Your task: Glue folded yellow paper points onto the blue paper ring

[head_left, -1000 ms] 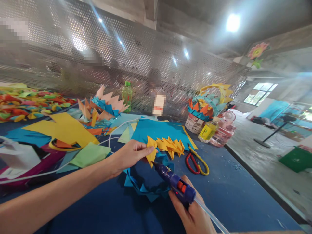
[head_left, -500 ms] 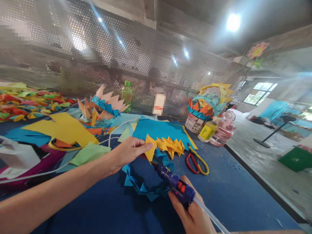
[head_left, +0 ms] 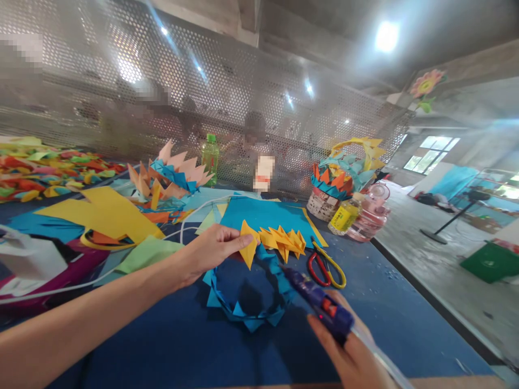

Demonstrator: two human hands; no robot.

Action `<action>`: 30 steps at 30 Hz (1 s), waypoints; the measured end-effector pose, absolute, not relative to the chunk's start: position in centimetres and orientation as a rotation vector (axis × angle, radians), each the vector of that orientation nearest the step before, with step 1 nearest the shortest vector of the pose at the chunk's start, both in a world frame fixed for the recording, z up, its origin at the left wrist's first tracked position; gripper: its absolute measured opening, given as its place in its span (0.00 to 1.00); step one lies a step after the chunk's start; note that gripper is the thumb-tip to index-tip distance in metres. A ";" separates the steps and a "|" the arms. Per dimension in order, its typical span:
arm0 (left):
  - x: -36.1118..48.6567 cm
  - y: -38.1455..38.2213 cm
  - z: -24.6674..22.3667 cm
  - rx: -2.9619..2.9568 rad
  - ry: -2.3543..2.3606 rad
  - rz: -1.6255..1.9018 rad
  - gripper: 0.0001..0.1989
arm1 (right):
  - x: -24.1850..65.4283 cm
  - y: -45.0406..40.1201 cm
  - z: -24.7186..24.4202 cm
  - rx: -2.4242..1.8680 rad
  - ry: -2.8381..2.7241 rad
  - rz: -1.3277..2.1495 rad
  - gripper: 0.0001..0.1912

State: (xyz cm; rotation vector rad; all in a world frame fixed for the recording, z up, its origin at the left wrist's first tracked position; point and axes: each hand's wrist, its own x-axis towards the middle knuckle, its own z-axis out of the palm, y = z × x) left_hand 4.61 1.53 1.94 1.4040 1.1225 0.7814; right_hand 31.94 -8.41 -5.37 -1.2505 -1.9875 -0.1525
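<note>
Between the thumb and fingers of my left hand (head_left: 225,246) is a folded yellow paper piece (head_left: 248,249), its points up and down. Below it lies a ring of folded blue paper (head_left: 243,316) on the dark blue table. My right hand (head_left: 352,346) grips a purple hot glue gun (head_left: 320,300), with a clear glue stick (head_left: 381,354) sticking out of its back. The gun's nozzle is to the right of the yellow piece, near the ring's upper right side. Just beyond sits a row of folded yellow pieces (head_left: 284,243). Red-and-yellow handled scissors (head_left: 326,267) lie to the right.
Blue paper sheets (head_left: 263,213) lie behind my hands. Yellow paper (head_left: 105,210), a white plug adapter (head_left: 30,262) and its cable are at left. Paper baskets (head_left: 330,189), a yellow-labelled bottle (head_left: 344,217) and a pink bottle (head_left: 371,219) stand back right, near the table edge.
The glue gun has moved right and slightly down, away from the yellow piece's lower tip. My left hand keeps its place with the piece. More of the blue ring shows.
</note>
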 end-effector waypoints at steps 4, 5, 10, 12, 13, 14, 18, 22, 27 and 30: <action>4.7 1.2 2.0 1.480 1.127 0.760 0.21 | 38.3 -7.1 -4.4 -1.508 -1.810 -0.292 0.15; 4.8 1.1 2.0 1.496 1.123 0.759 0.22 | 40.3 -6.7 -4.3 -1.602 -1.761 -0.309 0.17; 4.9 0.9 1.7 1.576 1.120 0.724 0.23 | 48.8 -4.8 -4.5 -1.960 -1.660 -0.175 0.29; 4.9 0.9 1.4 1.600 1.110 0.722 0.22 | 50.8 -4.0 -4.6 -1.986 -1.687 -0.121 0.28; 4.9 0.9 1.3 1.614 1.104 0.719 0.21 | 51.5 -3.6 -4.7 -1.978 -1.717 -0.092 0.26; 4.8 0.9 1.1 1.629 1.097 0.716 0.21 | 52.1 -3.2 -4.7 -1.966 -1.756 -0.055 0.25; 4.6 0.7 0.6 1.696 1.087 0.696 0.22 | 53.3 -2.9 -3.4 -1.909 -1.913 0.084 0.26; 4.5 0.5 0.3 1.771 1.091 0.695 0.21 | 48.6 -6.6 -1.0 -1.908 -1.952 -0.171 0.23; 4.5 0.3 0.3 1.853 1.063 0.682 0.22 | 32.5 -11.9 -2.4 -1.293 -2.119 -0.370 0.15; 4.5 0.1 0.4 1.886 1.062 0.686 0.22 | 25.8 -11.4 -4.5 -1.219 -2.214 -0.276 0.20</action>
